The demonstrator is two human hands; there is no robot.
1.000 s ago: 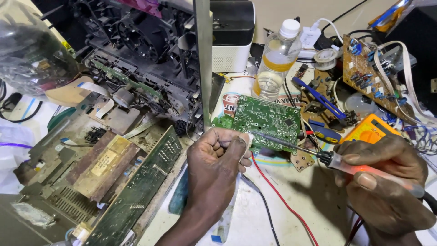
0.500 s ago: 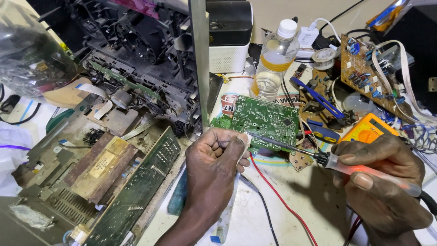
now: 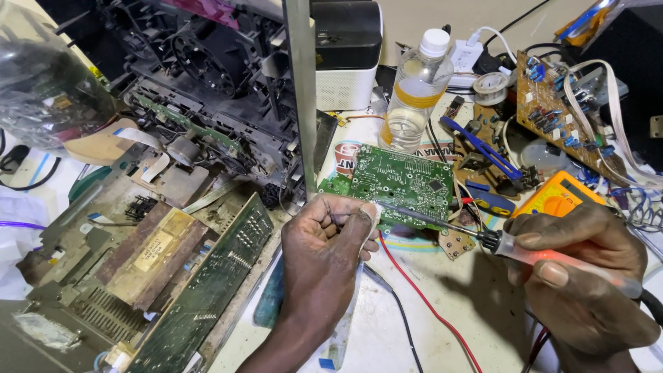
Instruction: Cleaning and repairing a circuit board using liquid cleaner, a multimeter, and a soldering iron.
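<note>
Soldering on the green circuit board point(image 3: 404, 183), mid-tabletop beside the bottle point(image 3: 414, 93). Our right hand point(image 3: 587, 276) grips the soldering iron point(image 3: 552, 255); left hand point(image 3: 324, 252) fingers clenched on the board edge. We keep the tip steady, board pinned flat.

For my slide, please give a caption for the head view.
Left hand steadies a green circuit board while right hand holds a soldering iron to it.

White workbench point(image 3: 442, 324), crowded.
On it lay a green circuit board point(image 3: 407, 181), a clear plastic bottle point(image 3: 414, 93), an orange multimeter point(image 3: 556, 199), a brown circuit board point(image 3: 552, 114) and a dismantled chassis point(image 3: 159, 228).
</note>
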